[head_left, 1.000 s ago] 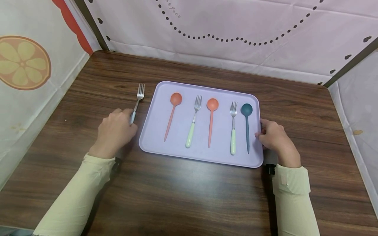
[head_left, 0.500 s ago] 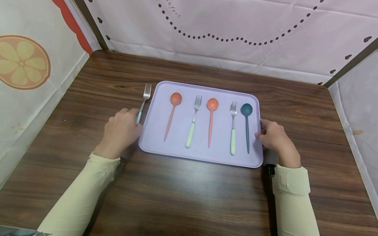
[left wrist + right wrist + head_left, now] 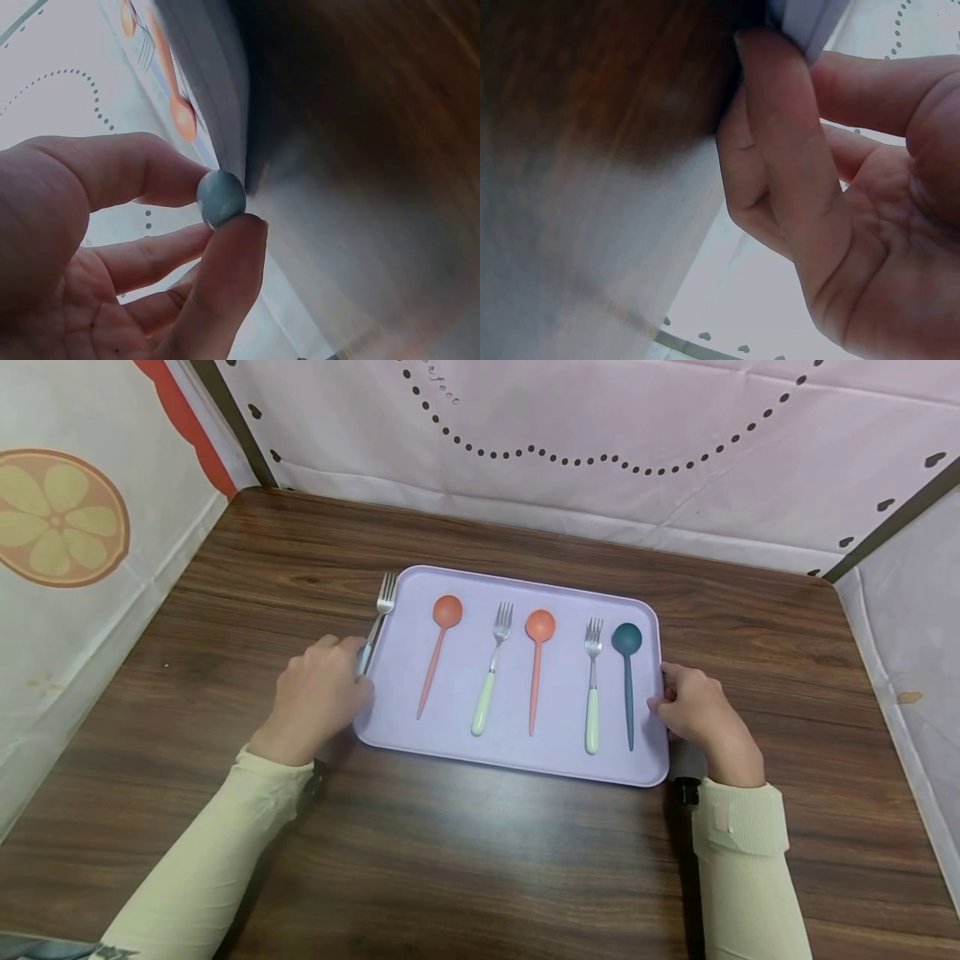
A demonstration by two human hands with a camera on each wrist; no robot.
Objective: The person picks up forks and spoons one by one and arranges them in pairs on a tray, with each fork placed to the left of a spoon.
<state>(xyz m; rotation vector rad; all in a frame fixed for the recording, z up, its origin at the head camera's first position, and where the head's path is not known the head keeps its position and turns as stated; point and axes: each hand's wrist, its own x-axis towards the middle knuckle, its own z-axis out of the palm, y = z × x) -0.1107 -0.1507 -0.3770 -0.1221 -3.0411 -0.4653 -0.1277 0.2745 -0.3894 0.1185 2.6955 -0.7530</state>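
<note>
In the head view my left hand (image 3: 317, 697) pinches a fork (image 3: 386, 600) by its light blue handle, beside the left rim of a lilac tray (image 3: 562, 760). The left wrist view shows the round end of the handle (image 3: 222, 199) between thumb and finger. The fork's tines overlap the tray's upper left corner; whether they touch it I cannot tell. At the tray's right rim, my right hand (image 3: 701, 710) holds the edge between thumb and fingers. The right wrist view shows the fingers (image 3: 787, 135) against that edge from below.
On the tray, left to right, lie an orange spoon (image 3: 447, 612), a green-handled fork (image 3: 483, 702), another orange spoon (image 3: 539, 627), a second green-handled fork (image 3: 592, 718) and a dark teal spoon (image 3: 627, 639). Printed cloth (image 3: 600, 410) stands behind the brown wooden table (image 3: 465, 860).
My left hand has moved right with the fork, from apart from the tray to its left rim. The right hand and the tray have stayed in place.
</note>
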